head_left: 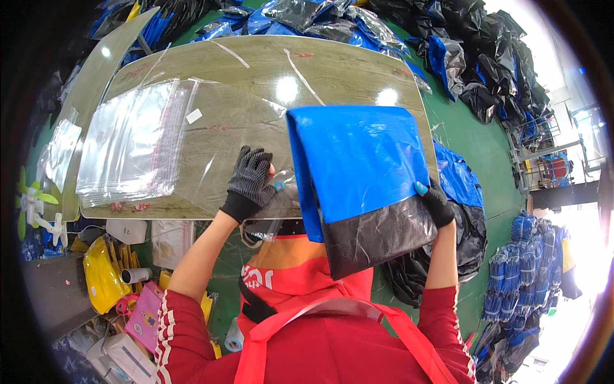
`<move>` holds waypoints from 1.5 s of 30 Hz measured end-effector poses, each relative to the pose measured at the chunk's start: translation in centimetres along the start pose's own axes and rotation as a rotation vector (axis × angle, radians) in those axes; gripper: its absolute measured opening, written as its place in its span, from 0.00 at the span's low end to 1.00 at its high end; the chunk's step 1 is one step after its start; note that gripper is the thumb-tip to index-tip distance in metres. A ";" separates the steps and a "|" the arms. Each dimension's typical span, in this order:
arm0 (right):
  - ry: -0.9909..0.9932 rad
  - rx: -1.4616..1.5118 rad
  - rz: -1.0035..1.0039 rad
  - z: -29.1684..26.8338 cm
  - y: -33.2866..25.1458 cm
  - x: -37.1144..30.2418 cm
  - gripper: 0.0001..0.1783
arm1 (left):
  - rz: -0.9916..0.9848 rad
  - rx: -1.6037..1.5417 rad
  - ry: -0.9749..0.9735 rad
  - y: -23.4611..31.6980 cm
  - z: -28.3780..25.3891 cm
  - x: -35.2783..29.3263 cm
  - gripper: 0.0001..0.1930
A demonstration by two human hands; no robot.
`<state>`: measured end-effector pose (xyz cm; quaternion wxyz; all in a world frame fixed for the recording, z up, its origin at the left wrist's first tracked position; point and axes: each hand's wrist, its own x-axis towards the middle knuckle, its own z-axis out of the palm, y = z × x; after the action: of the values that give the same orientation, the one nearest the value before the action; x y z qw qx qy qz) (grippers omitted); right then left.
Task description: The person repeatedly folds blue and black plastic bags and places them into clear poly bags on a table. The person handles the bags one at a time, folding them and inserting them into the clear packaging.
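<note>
Both of my hands wear dark knit gloves and both are busy at the near edge of the desk [256,70]. My right hand [437,203] is clenched on the right edge of a folded blue and black fabric piece [358,185], thumb on top near where the blue part meets the black part. That folded piece lies partly on the desk and partly overhanging its near edge toward my chest, tilted, with the blue end farther from me and the black end closest. My left hand [251,182] sits just to the left of it, fingers spread and pressed down on a clear plastic bag [281,198] that lies at the desk edge; the bag's mouth seems to run under the left side of the fabric, though I cannot tell how far in it reaches. Further left on the desk, well apart from my left hand, rests a stack of clear plastic bags [131,147]. Beyond the far edge of the desk and off to my right, a heap of blue and black fabric pieces [473,57] covers the green floor [473,141].
</note>
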<state>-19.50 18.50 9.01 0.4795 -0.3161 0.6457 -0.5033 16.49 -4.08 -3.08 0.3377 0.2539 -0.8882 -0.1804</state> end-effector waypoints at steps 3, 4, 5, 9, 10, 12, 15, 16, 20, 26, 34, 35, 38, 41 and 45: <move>-0.047 -0.182 0.085 0.0 -0.9 0.7 0.38 | -0.034 -0.038 -0.058 -0.6 -0.5 0.2 0.16; -0.079 -0.220 0.141 -0.1 -0.8 1.0 0.38 | -0.031 -0.041 -0.066 -0.8 -0.7 0.3 0.16; -0.115 -0.246 0.173 -0.3 -0.4 1.2 0.37 | -0.028 -0.044 -0.074 -1.0 -0.7 0.4 0.15; -0.140 -0.225 0.217 -0.9 0.9 1.8 0.35 | -0.136 -0.098 -0.082 -1.2 -0.4 0.3 0.12; -0.140 -0.206 0.231 -1.1 1.1 1.8 0.35 | -0.110 -0.087 -0.066 -1.2 -0.3 0.2 0.13; -0.148 -0.200 0.234 -1.3 1.3 1.7 0.35 | -0.050 -0.065 -0.037 -1.5 -0.2 0.1 0.14; -0.148 -0.187 0.242 -1.4 1.2 1.7 0.35 | 0.001 -0.010 -0.012 -1.8 0.0 0.0 0.13; -0.163 -0.148 0.202 -1.4 1.1 1.7 0.35 | -0.028 -0.038 -0.006 -1.9 0.0 0.1 0.13; -0.166 -0.122 0.227 -1.1 0.5 1.7 0.34 | -0.112 -0.094 0.024 -1.7 0.3 0.1 0.11; -0.096 -0.197 0.198 -0.7 0.7 1.6 0.34 | -0.210 -0.099 -0.011 -1.3 0.2 0.2 0.10; -0.166 -0.257 0.205 -0.1 -0.4 2.7 0.34 | -0.284 -0.252 0.065 -1.6 0.1 0.4 0.06; -0.097 -0.231 0.219 1.1 -0.8 2.6 0.35 | -0.348 -0.366 0.072 -1.5 -0.4 0.7 0.05; -0.054 -0.152 0.208 7.5 -0.3 0.3 0.34 | -0.434 -0.596 -0.015 -0.7 -2.8 1.5 0.03; -0.068 -0.921 -0.152 14.7 3.3 -3.0 0.53 | -0.180 -0.341 -0.147 0.6 -6.1 1.9 0.03; -0.029 -0.593 -0.080 14.5 6.3 -0.5 0.25 | -0.013 -0.188 -0.175 2.8 -8.7 1.0 0.05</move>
<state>-5.29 15.77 2.62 0.3551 -0.4747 0.7447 -0.3066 20.95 -3.68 5.01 0.2802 0.2101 -0.8917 -0.2867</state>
